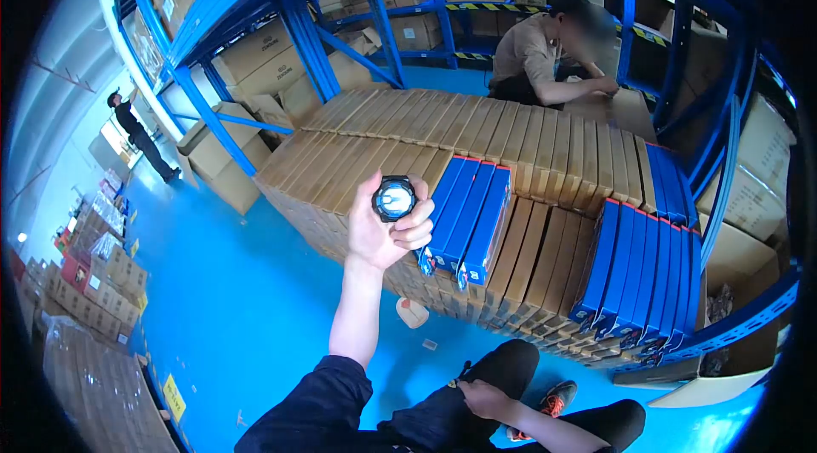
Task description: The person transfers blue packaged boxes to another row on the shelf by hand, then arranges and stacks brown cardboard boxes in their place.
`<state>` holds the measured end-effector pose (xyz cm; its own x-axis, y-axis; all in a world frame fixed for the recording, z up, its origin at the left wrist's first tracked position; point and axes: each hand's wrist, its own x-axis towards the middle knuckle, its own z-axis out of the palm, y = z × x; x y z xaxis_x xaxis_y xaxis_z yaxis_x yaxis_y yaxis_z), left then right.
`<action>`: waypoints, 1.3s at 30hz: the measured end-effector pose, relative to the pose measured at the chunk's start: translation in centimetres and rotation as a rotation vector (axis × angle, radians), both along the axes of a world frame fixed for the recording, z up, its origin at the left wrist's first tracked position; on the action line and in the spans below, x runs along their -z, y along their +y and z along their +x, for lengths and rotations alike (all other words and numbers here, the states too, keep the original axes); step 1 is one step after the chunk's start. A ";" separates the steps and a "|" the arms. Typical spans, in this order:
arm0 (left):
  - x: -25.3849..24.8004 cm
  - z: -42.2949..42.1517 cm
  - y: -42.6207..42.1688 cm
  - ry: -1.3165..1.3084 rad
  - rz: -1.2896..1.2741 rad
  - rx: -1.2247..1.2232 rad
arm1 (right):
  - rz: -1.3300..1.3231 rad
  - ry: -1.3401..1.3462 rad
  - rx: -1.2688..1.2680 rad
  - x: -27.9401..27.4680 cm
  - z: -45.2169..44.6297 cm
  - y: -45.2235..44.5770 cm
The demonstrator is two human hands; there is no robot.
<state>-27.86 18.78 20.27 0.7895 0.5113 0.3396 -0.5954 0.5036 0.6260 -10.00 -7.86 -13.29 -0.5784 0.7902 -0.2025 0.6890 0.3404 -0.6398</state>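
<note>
Head view, nearest you: your right hand (487, 400) is low by your dark-trousered thigh, its fingers bent inward; you cannot tell from here whether they grip anything. Beyond it, your left hand (379, 232) is raised, palm toward you, thumb on the left and fingers curled in from the right, closed around 1 round watch (394, 198) with a black rim and its face toward you. No strap can be made out.

The watch is probably light and stiff, with a smooth face that could slip or scratch. Take it by the rim, thumb against fingers, and press only lightly; keep your fingertips off the face. A drop onto the hard-looking floor (281, 283) could crack it.

Behind that hand, 3 blue boxes (466, 219) stand close together among brown cartons (532, 249), with more blue boxes to the right. On the far side, a person (532, 57) leans over a carton (625, 115).
</note>
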 end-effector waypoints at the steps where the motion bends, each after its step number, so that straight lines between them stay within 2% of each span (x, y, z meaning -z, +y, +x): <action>1: 0.1 0.2 -0.1 -0.014 -0.018 -0.013 | -0.022 -0.011 0.005 0.0 -0.1 0.1; 5: 0.4 0.8 -1.1 0.007 -0.183 -0.224 | -0.042 0.021 0.009 -0.1 0.0 0.0; 8: 4.0 -0.3 -1.4 0.277 -0.075 -0.414 | -0.066 0.030 0.009 -0.8 0.0 0.2; 9: 5.8 -1.0 -2.0 0.473 -0.239 -0.433 | -0.080 0.018 0.014 -1.1 0.1 0.3; 10: 8.9 -2.0 -2.7 0.519 -0.197 -0.275 | -0.043 0.032 0.009 -1.2 0.3 0.2; 12: 17.8 -4.4 -5.0 1.036 0.312 0.080 | 0.037 0.066 0.010 -1.3 0.6 -0.1; 13: 17.9 -4.0 -9.5 1.252 0.430 0.121 | 0.040 0.064 0.008 -0.9 0.7 0.0; 14: 27.5 -7.9 -12.2 1.440 0.614 0.290 | 0.041 0.064 0.008 -0.3 0.7 0.0; 15: 34.6 -11.7 -15.2 1.393 0.576 0.699 | 0.040 0.064 0.010 0.3 0.7 -0.1; 16: 31.8 -11.7 -19.4 1.718 0.375 0.737 | 0.073 0.074 0.017 1.3 0.6 -0.4; 18: 35.6 -15.8 -25.2 1.632 0.331 0.666 | 0.142 0.087 0.034 3.1 0.6 -0.6; 23: 34.3 -18.3 -26.7 1.613 0.141 0.353 | 0.089 -0.001 0.006 0.7 0.3 -0.1; 27: 34.3 -17.2 -26.3 1.588 0.155 0.267 | 0.124 -0.060 -0.011 -1.0 -0.7 -0.4; 30: 34.3 -15.9 -26.1 1.564 0.185 0.230 | 0.253 -0.060 0.068 -1.2 -1.8 -1.0; 33: 34.4 -15.1 -25.5 1.545 0.213 0.194 | 0.115 -0.084 -0.006 -2.0 -2.7 -1.2; 36: 34.5 -15.0 -25.1 1.535 0.227 0.165 | -0.053 0.032 -0.033 -3.9 -3.3 -2.3; 37: 34.5 -15.0 -25.0 1.531 0.228 0.157 | -0.078 0.092 -0.054 -2.8 -3.8 -2.6; 39: 34.6 -15.0 -25.0 1.522 0.233 0.141 | -0.321 0.150 -0.070 0.6 -5.6 -2.8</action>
